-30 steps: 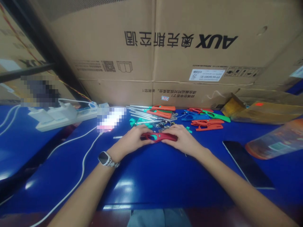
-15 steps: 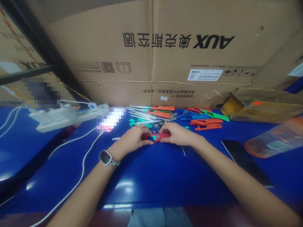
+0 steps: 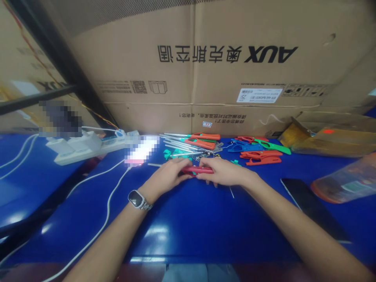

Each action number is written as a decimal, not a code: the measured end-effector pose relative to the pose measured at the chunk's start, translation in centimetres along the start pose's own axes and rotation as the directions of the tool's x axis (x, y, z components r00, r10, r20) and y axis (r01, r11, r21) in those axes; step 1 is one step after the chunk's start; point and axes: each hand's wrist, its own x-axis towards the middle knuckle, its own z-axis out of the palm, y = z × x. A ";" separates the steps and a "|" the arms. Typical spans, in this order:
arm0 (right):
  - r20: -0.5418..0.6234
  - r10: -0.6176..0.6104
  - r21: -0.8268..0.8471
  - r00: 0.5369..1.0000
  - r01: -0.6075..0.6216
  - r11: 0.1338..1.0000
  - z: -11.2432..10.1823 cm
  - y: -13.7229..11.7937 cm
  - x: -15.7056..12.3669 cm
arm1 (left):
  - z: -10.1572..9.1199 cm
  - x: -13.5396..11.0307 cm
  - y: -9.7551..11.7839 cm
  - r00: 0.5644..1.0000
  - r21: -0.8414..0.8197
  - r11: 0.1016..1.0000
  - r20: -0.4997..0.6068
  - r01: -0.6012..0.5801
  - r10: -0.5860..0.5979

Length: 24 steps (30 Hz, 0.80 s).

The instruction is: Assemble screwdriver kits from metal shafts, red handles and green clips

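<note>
the red lighter (image 3: 201,170) is between the two hands, just over the blue table (image 3: 205,231). the left hand (image 3: 169,172) pinches its left end with thumb and fingers. the right hand (image 3: 225,170) grips its right end, with the thumb on the near side and the fingers curled around it. so the lighter lies sideways, and only its middle shows in the small gap between the hands. a thin metal tube (image 3: 154,165) pokes out to the left of the left hand. it may be part of the lighter, but the hand hides where they would meet. a watch (image 3: 136,199) is on the left wrist.

just past the hands is a pile of orange lighters (image 3: 202,143), with green bits (image 3: 178,152) beside it. to the right of the pile lie orange handles (image 3: 261,156) and a blue handle (image 3: 243,146). a dark phone (image 3: 313,207) lies near the right arm, and a bottle (image 3: 346,182) is past it.
</note>
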 end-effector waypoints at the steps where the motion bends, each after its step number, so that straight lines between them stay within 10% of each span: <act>1: -0.006 -0.007 0.031 1.000 0.007 0.999 0.3 0.0 -0.2 | 0.0 0.0 -0.1 1.000 0.003 1.000 0.000 -0.007 0.007; 8: -0.355 -0.180 -0.176 0.917 0.124 0.977 2.4 0.4 -0.7 | -0.8 0.0 0.2 0.963 0.212 0.977 -0.269 0.035 0.024; 10: -0.439 -0.159 -0.127 0.884 0.114 0.985 2.8 0.3 -0.6 | -0.9 0.0 0.5 0.877 0.213 0.972 -0.480 0.103 0.012; 13: -0.555 -0.100 -0.017 0.826 0.109 0.994 3.5 0.1 -0.3 | -0.4 0.3 1.2 0.637 0.001 0.985 -0.762 0.173 -0.111; 15: -0.608 -0.073 0.027 0.790 0.112 0.993 4.1 -0.1 0.1 | 0.4 0.8 1.7 0.556 -0.314 0.941 -0.764 0.123 -0.327; 16: -0.622 -0.064 0.038 0.780 0.112 0.993 4.4 -0.2 0.3 | 0.9 1.2 2.1 0.567 -0.508 0.858 -0.684 0.082 -0.459; 19: -0.616 -0.042 0.068 0.787 0.105 0.992 5.3 -0.5 0.7 | 2.3 2.9 3.1 0.803 -0.931 0.364 -0.214 0.004 -0.556; 24: -0.627 -0.007 0.127 0.779 0.111 0.986 6.2 -0.8 1.0 | 3.8 5.5 4.2 0.809 -0.971 0.221 -0.204 -0.095 -0.551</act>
